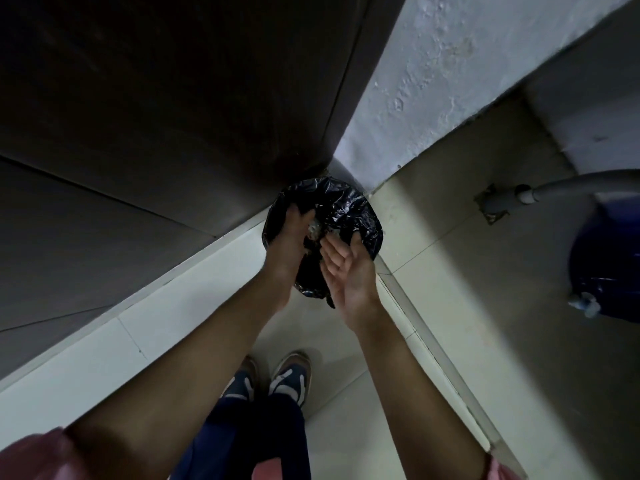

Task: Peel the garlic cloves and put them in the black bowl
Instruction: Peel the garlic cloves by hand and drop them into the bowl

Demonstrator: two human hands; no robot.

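Observation:
I am standing over a bin lined with a black plastic bag (349, 209) in a floor corner. My left hand (289, 242) is stretched over the bin's left rim, back upward, fingers pointing down into the bag. My right hand (348, 268) is beside it with the palm turned towards the left hand and the fingers loosely straight, holding nothing. Pale papery scraps (316, 231) lie between the fingertips, inside the bag. No garlic cloves and no black bowl are in view.
A dark wooden door (173, 98) rises at the left and a white rough wall (433, 74) at the right. A grey pipe (561, 183) and a blue container (609, 265) stand at the far right. My shoes (277, 379) are on the pale tiled floor.

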